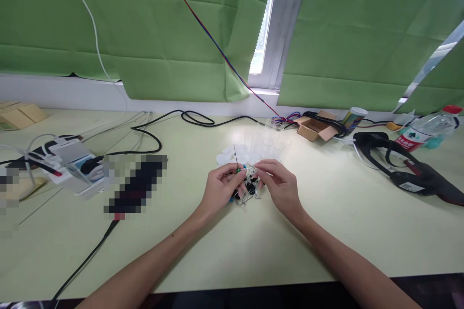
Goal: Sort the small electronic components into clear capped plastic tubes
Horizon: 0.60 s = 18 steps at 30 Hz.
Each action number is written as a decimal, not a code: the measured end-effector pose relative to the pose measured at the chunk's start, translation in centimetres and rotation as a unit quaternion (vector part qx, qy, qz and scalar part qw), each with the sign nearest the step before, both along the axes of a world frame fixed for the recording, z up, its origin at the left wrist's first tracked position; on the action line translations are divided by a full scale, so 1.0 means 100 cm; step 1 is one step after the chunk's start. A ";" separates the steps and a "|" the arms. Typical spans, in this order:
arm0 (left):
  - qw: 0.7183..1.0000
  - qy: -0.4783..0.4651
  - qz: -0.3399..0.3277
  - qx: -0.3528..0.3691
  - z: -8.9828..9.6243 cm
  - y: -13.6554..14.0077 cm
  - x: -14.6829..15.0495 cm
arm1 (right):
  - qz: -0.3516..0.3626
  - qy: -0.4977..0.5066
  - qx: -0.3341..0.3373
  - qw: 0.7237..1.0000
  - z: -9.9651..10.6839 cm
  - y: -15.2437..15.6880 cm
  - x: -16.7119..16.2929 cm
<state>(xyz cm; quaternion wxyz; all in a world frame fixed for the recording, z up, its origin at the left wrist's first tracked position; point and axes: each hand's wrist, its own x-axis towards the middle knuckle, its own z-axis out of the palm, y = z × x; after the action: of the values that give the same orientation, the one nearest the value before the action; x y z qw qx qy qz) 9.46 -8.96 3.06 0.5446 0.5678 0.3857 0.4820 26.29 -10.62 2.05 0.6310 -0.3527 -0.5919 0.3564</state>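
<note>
Two hands, the left hand (220,186) and the right hand (284,187), come close together above a pale tabletop (224,256), fingertips nearly meeting. The left hand has thumb and fingers pinched on a small green-headed piece (238,170), its thin dark stem pointing upward. The right hand has its fingers bent beside some silvery bits; whether it grips one of them, I cannot tell. Directly beneath and between both hands lies a loose pile of small parts (250,188), with metal, black and blue pieces showing.

Just beyond the fingertips are white discs (224,158), and beyond the right hand stand several clear tubes (267,145). Farther out, past the right hand, sit an open cardboard box (314,128), a can (353,119) tilted to one side, a plastic bottle (422,133) with a red cap, and a black headset (398,174). To the left of the left hand lies a pixelated dark object (137,186); beyond that are white plugs and adapters (78,164) among cables.
</note>
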 end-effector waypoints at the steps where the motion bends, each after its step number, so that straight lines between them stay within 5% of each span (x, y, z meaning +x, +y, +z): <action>1: 1.000 0.001 -0.002 0.000 0.000 0.000 0.000 | 0.000 -0.003 -0.003 1.000 0.001 0.000 0.000; 18: 0.996 0.065 0.007 0.065 -0.005 -0.007 0.005 | -0.012 0.014 -0.082 0.997 0.005 0.001 0.002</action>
<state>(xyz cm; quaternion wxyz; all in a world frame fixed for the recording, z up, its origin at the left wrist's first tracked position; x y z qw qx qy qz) 9.94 -9.66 2.52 0.4767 0.6293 0.3918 0.4725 26.46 -10.51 2.50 0.6126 -0.4047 -0.5478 0.4011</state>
